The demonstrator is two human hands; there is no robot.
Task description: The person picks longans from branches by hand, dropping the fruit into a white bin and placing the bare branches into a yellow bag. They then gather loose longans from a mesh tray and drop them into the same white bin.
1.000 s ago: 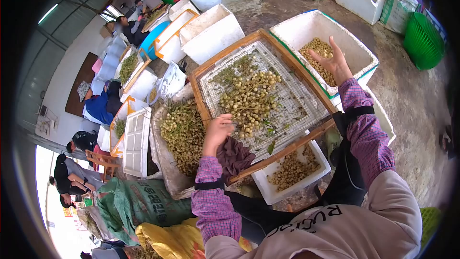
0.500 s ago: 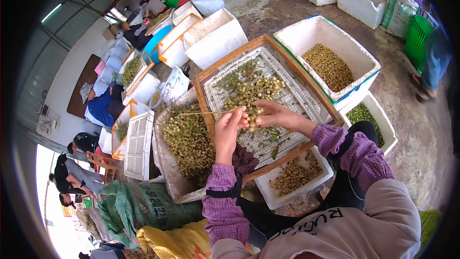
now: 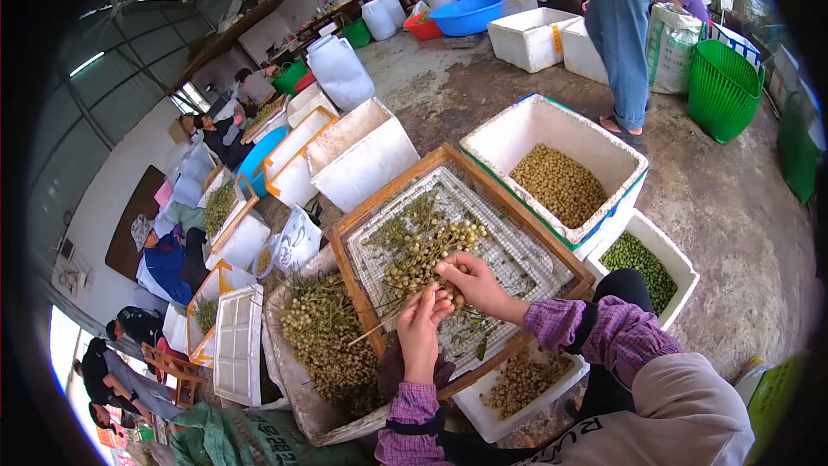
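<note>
My left hand [image 3: 420, 328] is closed round a thin stem with small round yellow-tan fruits, held over the wood-framed mesh screen [image 3: 447, 155]. The stem's bare end sticks out to the left. My right hand [image 3: 479, 286] meets it at the fingertips, thumb and fingers closed on fruits of the same bunch; how many is hidden. More fruit clusters [image 3: 435, 252] and dry twigs lie on the mesh just beyond my hands. To the left stands a foam box [image 3: 278, 362] heaped with stemmed fruit [image 3: 323, 336].
Loose tan fruits [image 3: 556, 183] fill part of a white foam box [image 3: 483, 138] beyond the screen. Green fruits [image 3: 640, 267] sit in another box at right. A white tray [image 3: 492, 427] is under the screen. A person in jeans [image 3: 623, 34] stands beyond, near a green basket [image 3: 724, 91].
My view has swung up and right. My right hand has come in closer against my left, its fingers closing on the bunch. The person in jeans has walked leftward across the floor.
</note>
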